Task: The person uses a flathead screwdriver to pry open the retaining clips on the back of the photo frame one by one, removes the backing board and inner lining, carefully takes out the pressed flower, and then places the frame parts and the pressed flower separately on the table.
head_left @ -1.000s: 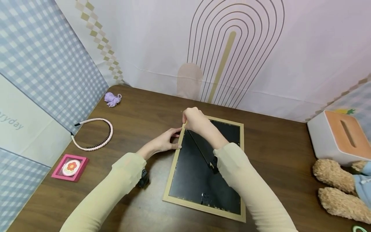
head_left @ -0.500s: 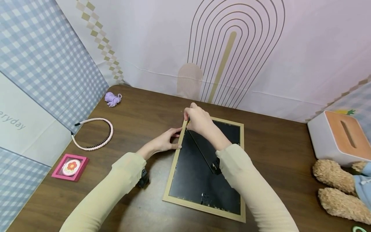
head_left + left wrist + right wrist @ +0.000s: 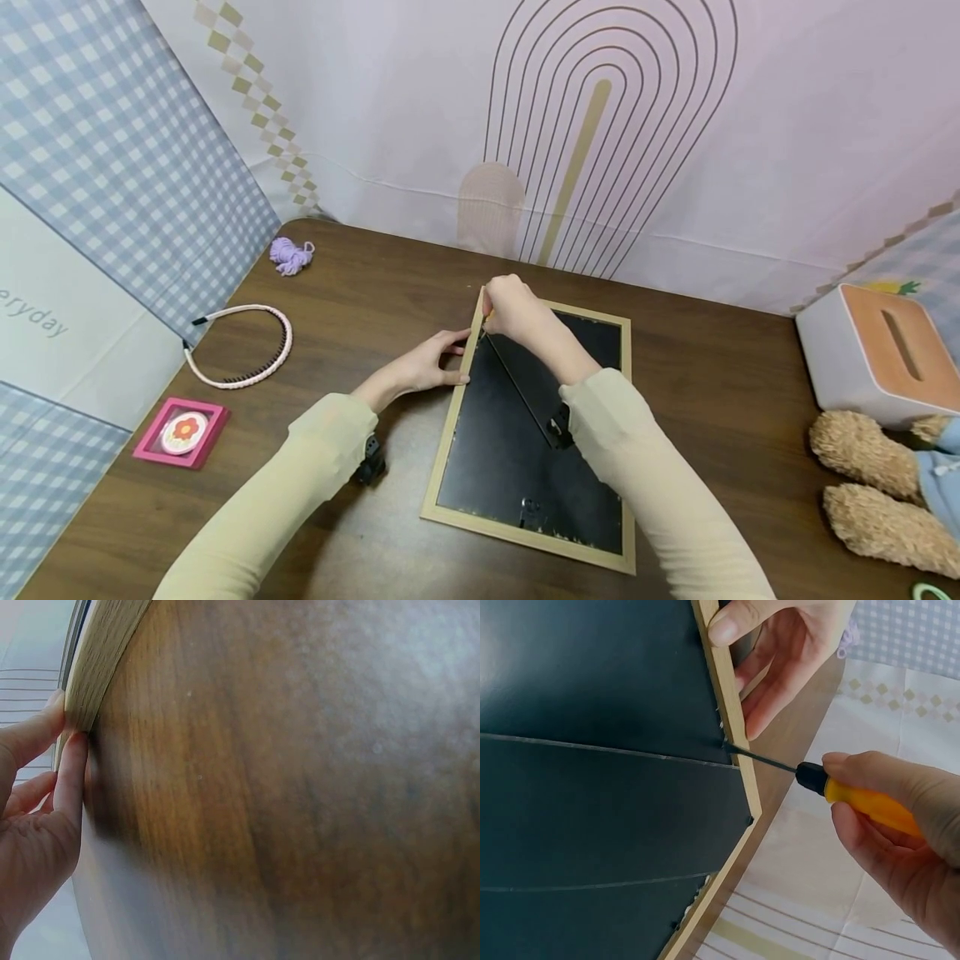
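Note:
A picture frame (image 3: 517, 467) with a light wood border lies face down, its black backing board up. My left hand (image 3: 420, 367) holds the frame's left edge near the far corner. In the right wrist view the left thumb (image 3: 725, 628) rests on the border, the other fingers along its outer side. My right hand (image 3: 517, 312) grips a screwdriver by its yellow handle (image 3: 874, 808). Its dark shaft (image 3: 763, 758) reaches over the border, with the tip at the seam between backing and wood. In the left wrist view only the frame's outer side (image 3: 105, 656) shows.
On the left of the wooden table (image 3: 720, 400) lie purple yarn (image 3: 290, 256), a headband (image 3: 285, 333) and a pink box (image 3: 182, 433) with a flower disc. A tissue box (image 3: 877, 350) and a plush toy (image 3: 877, 492) stand at the right. Fabric hangs behind.
My right hand with the screwdriver has shifted slightly to the right from the frame's far left corner, so the corner now shows. The left hand and the frame have stayed put.

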Available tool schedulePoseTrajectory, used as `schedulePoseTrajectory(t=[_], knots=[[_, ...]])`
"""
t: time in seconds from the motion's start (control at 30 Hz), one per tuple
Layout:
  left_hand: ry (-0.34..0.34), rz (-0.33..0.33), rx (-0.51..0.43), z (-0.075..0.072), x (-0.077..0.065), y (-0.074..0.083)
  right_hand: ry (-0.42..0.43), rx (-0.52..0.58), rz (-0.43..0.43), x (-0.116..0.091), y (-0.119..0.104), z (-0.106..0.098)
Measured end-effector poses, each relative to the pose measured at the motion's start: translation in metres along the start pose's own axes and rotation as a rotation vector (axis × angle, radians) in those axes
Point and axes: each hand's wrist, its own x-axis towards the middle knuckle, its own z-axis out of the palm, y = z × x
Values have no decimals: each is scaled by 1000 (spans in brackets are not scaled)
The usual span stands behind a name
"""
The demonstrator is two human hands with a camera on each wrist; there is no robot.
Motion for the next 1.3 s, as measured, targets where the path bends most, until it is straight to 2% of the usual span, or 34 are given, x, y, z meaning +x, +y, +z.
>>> schedulePoseTrajectory(t=[0.23,0.57,0.73,0.87,1.03,1.3], knots=[[8,0,-3,0,-1,3,-41,-26,-22,1,-7,-4],[5,-11,-26,-1,-1,3,3,-30,-68,5,-12,-4],[1,-20,-19,-1,0,1,-38,-47,-76,6,-18,-2],[0,-8,2,1,0,0,-24,-33,-57,-3,-9,2],[-1,-20,7,1,0,1,52,60,-39,-16,9,10],[-9,-38,-6,1,-1,3,132,187,37,-32,37,21]])
